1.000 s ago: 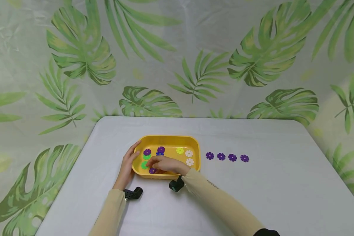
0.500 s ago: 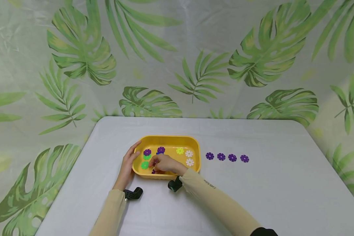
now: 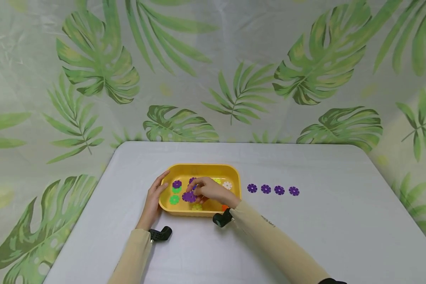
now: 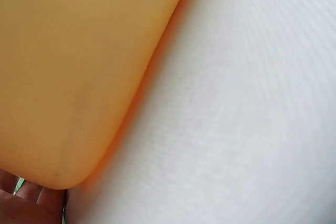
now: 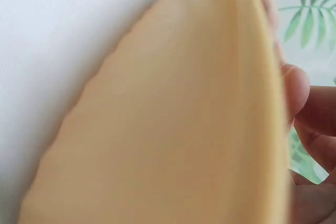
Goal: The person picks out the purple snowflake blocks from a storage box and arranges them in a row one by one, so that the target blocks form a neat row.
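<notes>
My left hand grips the left end of a yellow plastic tray, its thumb over the rim and its fingers along the outside. Inside the tray my right hand pinches purple notched snowflake discs at its fingertips; two seem to overlap there. Around it lie a green disc, a purple disc on another green one, a white disc, a yellow disc and an orange piece. The right hand covers part of the tray floor. The left wrist view shows mostly the tray's outer wall.
Right of the tray, several purple discs lie in a spaced row on the white tablecloth. A leaf-patterned cloth hangs behind the table. The tray's raised rim surrounds the right hand's fingers.
My right hand has shifted to the right and back within the tray, with purple discs now at its fingertips. The yellow disc near the front wall has come into view. The left hand stays put.
</notes>
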`<state>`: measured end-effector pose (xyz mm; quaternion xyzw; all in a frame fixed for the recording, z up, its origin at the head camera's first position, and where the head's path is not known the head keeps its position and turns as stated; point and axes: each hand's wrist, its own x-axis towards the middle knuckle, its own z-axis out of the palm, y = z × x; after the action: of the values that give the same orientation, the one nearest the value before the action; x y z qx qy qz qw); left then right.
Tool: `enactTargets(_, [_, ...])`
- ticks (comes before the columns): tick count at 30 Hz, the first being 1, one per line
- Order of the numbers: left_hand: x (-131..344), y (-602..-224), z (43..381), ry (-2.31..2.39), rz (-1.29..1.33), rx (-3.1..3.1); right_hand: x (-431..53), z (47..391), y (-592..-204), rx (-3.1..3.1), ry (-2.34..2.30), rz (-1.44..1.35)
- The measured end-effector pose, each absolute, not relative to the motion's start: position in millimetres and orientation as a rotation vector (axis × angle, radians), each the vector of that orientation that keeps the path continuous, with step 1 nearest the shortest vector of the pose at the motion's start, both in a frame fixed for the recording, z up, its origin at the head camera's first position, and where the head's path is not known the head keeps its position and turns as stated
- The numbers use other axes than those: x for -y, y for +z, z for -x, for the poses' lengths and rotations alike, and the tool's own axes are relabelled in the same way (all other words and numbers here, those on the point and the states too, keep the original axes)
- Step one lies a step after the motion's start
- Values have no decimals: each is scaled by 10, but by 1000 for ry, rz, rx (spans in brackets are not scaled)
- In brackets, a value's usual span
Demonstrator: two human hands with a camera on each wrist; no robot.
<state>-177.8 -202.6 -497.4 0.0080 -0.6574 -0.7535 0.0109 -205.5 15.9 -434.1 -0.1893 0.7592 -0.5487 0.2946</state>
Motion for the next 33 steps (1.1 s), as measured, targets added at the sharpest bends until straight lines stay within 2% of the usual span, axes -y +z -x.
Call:
enactTargets(15, [2020, -4983, 1764, -2354, -59, 2055, -1211, 2241, -4121, -2073, -1581, 417])
enactTargets(22, [2015, -4982, 1765, -2373, -53, 2048, -1960, 2260, -4280, -2169, -1572, 308])
enactTargets(33, [2016, -4974, 1755, -2377, -51, 2046, -3059, 2107, -4549, -2278, -1587, 130])
